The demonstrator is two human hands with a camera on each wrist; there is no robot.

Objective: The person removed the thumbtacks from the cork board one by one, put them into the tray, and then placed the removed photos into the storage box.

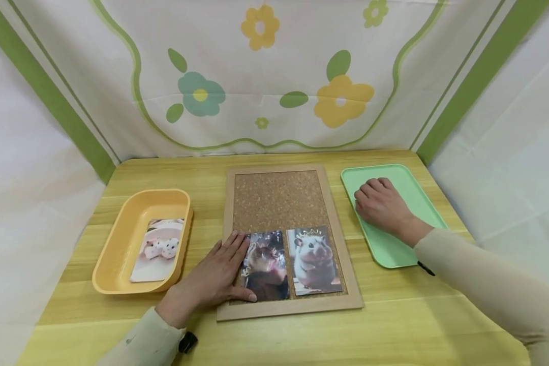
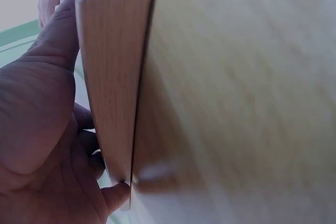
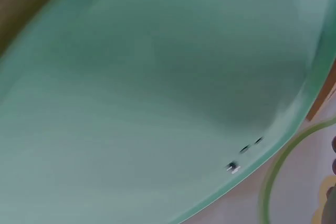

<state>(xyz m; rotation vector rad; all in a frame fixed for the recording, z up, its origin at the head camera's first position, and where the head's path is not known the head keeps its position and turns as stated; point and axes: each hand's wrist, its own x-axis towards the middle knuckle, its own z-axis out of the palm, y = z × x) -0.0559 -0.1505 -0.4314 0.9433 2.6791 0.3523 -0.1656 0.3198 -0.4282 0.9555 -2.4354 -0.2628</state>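
Observation:
My left hand (image 1: 215,272) lies with straight fingers across the left edge of a wood-framed cork board (image 1: 279,201). Its fingertips and thumb touch a dark animal photo card (image 1: 270,274) at the lower left of the cork. Beside that card is a hamster photo card (image 1: 314,264). Over the light green tray (image 1: 423,216), my right hand (image 1: 384,206) is bent downward, its fingertips hidden in the head view. Several tiny dark pieces (image 3: 232,167) lie by the tray's rim in the right wrist view, too small to name.
On the left stands a yellow bin (image 1: 114,254) holding a photo card of small white animals (image 1: 157,251). All stand on a wooden table (image 1: 384,315). A flowered curtain (image 1: 265,71) hangs behind it, with white cloth at both sides.

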